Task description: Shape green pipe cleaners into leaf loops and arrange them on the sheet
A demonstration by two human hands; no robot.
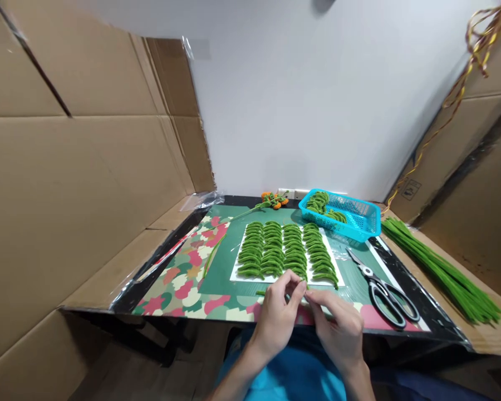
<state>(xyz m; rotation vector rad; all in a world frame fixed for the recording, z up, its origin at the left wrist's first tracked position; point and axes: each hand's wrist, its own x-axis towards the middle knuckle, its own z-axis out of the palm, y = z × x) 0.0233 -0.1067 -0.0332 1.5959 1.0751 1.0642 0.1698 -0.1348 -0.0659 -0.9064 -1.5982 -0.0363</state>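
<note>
My left hand (278, 312) and my right hand (338, 323) meet at the front edge of the table, fingertips pinched close together. Between them is a short green pipe cleaner, mostly hidden by the fingers. Just beyond lies a white sheet (236, 274) bearing rows of bent green pipe cleaner pieces (272, 245) in several columns. Another green bit (260, 292) pokes out beside my left hand. To the right of my right hand, black-handled scissors (379, 289) lie with blades pointing away.
A blue plastic basket (365, 225) at the back right holds more bent green pieces. On the right lies a bundle of long green pipe cleaners (442, 270). An orange flower stem (271, 201) rests at the back. Cardboard walls (87, 167) flank the table.
</note>
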